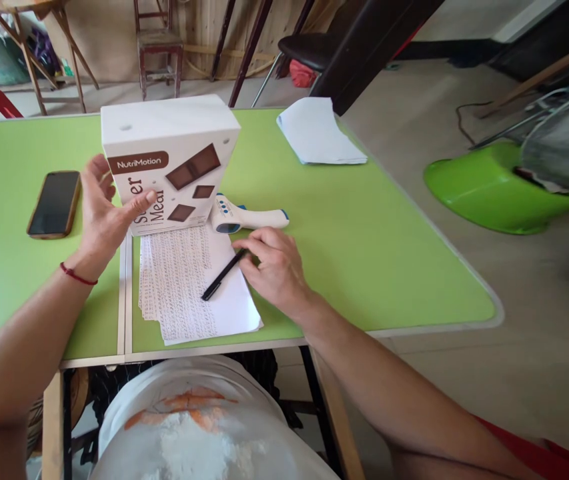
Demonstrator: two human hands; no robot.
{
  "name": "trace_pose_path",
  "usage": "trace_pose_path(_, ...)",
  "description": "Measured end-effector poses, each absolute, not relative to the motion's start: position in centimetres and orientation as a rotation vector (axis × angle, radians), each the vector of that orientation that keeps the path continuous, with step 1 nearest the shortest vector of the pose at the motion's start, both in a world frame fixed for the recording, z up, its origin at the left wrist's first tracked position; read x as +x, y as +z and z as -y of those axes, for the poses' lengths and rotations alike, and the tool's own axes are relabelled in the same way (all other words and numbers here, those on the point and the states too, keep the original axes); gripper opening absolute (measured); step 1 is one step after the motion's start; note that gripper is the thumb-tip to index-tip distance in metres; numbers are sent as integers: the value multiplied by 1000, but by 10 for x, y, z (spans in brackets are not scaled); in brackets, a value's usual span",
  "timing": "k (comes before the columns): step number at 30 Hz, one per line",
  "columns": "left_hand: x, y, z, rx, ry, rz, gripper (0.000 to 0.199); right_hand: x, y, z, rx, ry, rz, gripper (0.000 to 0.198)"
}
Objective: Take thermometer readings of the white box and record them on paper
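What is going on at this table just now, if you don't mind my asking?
A person's left hand is at the side of a white NutriMotion box, thumb across its front. The right hand holds one end of a black pen between its fingers, over handwritten sheets. A white handheld thermometer lies by the box, and a phone lies to the left on the green table.

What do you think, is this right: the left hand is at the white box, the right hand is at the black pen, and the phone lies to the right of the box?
Not quite: the phone lies to the left of the white box, as the head view shows. The rest of your statement stands.
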State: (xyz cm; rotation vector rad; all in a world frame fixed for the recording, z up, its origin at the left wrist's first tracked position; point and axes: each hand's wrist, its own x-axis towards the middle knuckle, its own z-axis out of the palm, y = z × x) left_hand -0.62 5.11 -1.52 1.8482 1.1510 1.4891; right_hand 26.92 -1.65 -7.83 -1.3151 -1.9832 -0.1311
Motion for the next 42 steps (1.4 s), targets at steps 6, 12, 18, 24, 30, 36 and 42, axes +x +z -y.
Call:
trace_pose_path(6, -14, -33, -63, 1679, 1213, -1045, 84, 268, -68, 17, -1294, -121, 1920, 32)
trace_pose_path(12, -18, -27, -62, 1653, 1277, -1139, 79, 276, -48, -19, -1512, -171, 2194, 48)
trace_pose_path(18, -17, -8, -51, 1615, 1284, -1260, 72, 283, -30, -52, -1801, 298, 2382, 42)
trace_pose_path(24, -13, 22, -37, 1607, 997, -1014, 56, 290, 7, -29, -1706, 546, 1499, 35)
trace_pose_path(30, -15, 41, -26, 1609, 625, -855, 56, 255, 28, 45, -901, 1367, 1094, 29)
trace_pose_path(36, -13, 45, -20, 1612, 474, -724, 61, 209, 12, 95, -711, 1565, 975, 30)
trace_pose_path(42, -13, 50, -18, 1581, 396, -610, 66, 199, 5, 97, -741, 1613, 1041, 10)
